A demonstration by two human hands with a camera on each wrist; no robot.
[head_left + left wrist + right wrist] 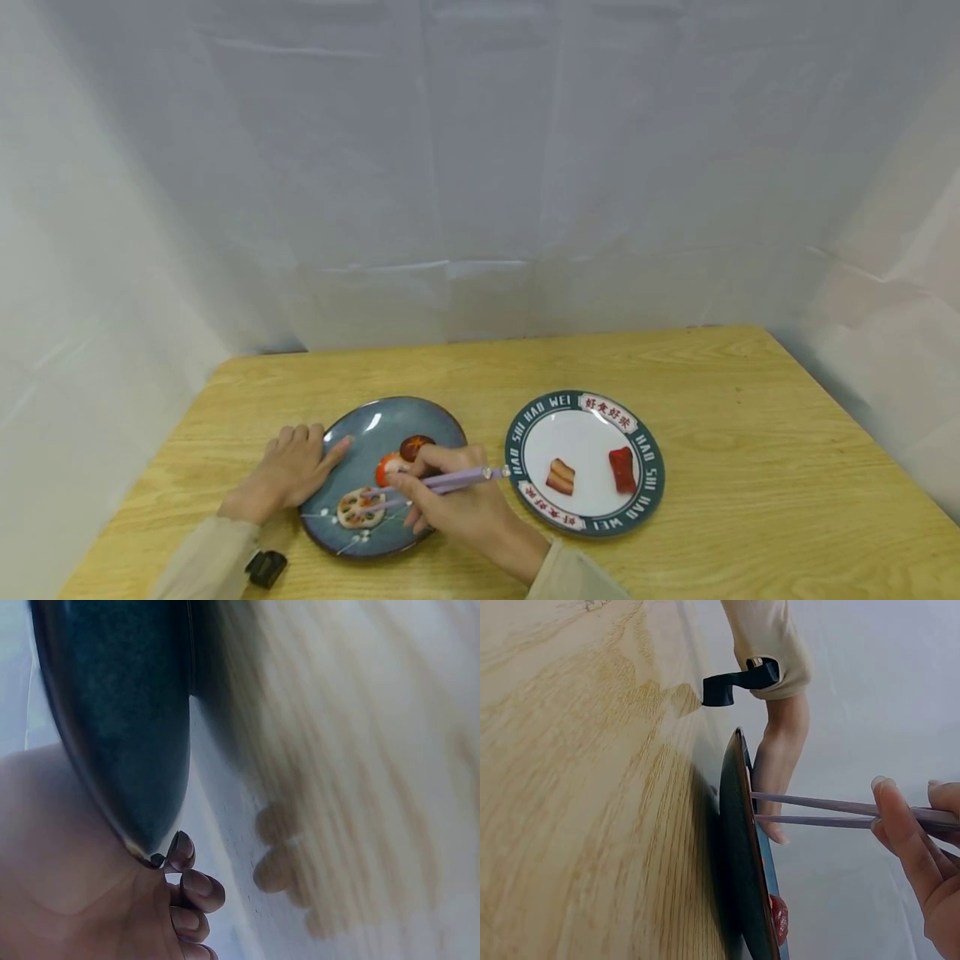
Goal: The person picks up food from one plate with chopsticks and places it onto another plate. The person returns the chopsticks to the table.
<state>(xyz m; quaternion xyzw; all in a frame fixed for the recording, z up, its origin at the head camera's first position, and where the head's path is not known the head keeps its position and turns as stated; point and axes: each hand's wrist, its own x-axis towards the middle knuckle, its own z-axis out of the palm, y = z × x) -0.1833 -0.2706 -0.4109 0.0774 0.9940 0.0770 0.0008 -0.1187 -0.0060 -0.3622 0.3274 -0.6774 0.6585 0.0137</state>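
My left hand (288,467) grips the left rim of a blue-grey plate (352,457), its thumb over the top and the other fingers outside the edge. In my right hand (472,504) is a pair of lilac chopsticks (465,477), pinched between thumb and fingers. Their tips are on a lotus root slice (349,518) at the front left of that plate. Behind the slice lie an orange-red and white food piece (386,467) and a dark brown mushroom cap (417,445), both partly hidden by my right hand. The left wrist view shows the plate's outer wall (127,712) close up.
Right of my right hand stands a white plate (573,437) with a dark green lettered rim. It holds a streaky pork belly slice (560,477) and a red food piece (622,470). Both plates are on a wooden table (735,450), with white sheeting (480,167) behind and at the sides.
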